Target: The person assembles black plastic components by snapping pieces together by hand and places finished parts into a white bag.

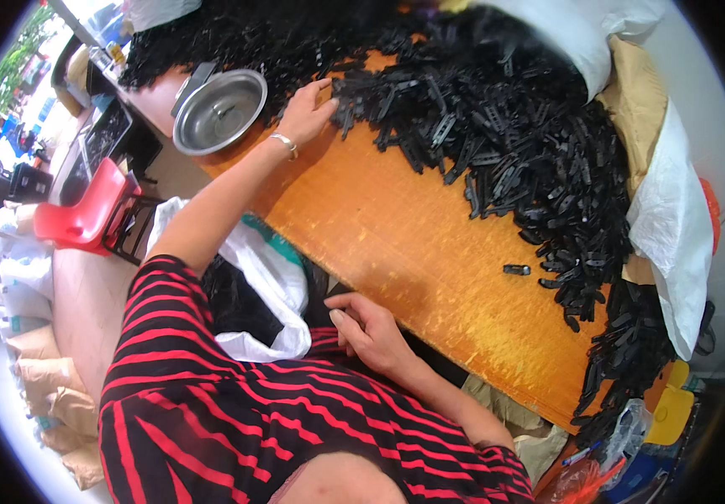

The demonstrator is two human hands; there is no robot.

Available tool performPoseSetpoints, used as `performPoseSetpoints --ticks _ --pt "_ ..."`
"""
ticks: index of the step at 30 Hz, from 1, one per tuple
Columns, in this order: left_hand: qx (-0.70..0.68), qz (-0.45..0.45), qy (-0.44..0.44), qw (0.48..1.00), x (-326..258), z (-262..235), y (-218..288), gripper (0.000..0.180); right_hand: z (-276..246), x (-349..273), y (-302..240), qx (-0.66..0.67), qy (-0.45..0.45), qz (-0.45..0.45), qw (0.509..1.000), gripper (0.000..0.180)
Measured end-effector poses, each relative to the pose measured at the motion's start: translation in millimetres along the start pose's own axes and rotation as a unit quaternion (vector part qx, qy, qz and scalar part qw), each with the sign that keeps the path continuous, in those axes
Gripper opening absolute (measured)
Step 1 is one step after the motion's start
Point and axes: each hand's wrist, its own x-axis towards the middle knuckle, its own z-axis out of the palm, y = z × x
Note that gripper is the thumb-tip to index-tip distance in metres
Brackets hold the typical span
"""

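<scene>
A large heap of small black plastic parts (497, 160) spreads over the orange-brown wooden table (362, 218). At the heap's near left edge is my left hand (308, 116), its index finger and thumb apart beside the outermost parts. No part shows between those fingers. My right hand (369, 332) hangs just off the table's near edge, its fingers loosely bent and spread, with nothing visible in it. One black part (516, 270) lies apart from the heap on the right. A round metal bowl (221, 112) stands left of my left hand.
Below the table's left edge hangs an open white sack (270, 269) with a dark inside. A red chair (89, 208) stands to the left. White and brown sacking (673, 227) borders the heap on the right. Filled bags (51, 386) line the floor at far left.
</scene>
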Motion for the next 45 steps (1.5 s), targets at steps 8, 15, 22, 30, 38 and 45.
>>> performPoseSetpoints --ticks 8,15,22,30,38,45 --pt "0.128 0.019 0.109 0.986 47.3 89.8 11.0 0.049 -11.9 -8.1 12.5 0.054 0.041 0.012 0.998 0.027" --pt "0.145 0.033 0.093 0.985 29.8 108.4 53.3 0.044 -12.2 2.5 16.7 0.012 0.030 -0.001 0.999 0.025" --pt "0.133 0.060 0.056 0.988 -12.5 107.8 88.1 0.048 -16.6 6.1 9.2 -0.005 0.011 0.001 1.000 0.023" --pt "0.075 0.099 0.096 0.988 37.0 81.9 60.9 0.046 -23.6 6.6 1.9 0.009 -0.019 0.026 0.999 0.023" --pt "-0.036 0.052 -0.056 0.996 69.9 120.6 39.0 0.059 -20.5 10.0 16.2 -0.017 -0.011 -0.025 0.999 0.023" --pt "0.007 0.077 -0.102 0.992 61.6 133.6 64.7 0.062 -18.1 6.1 20.2 -0.060 0.012 -0.058 0.996 0.023"
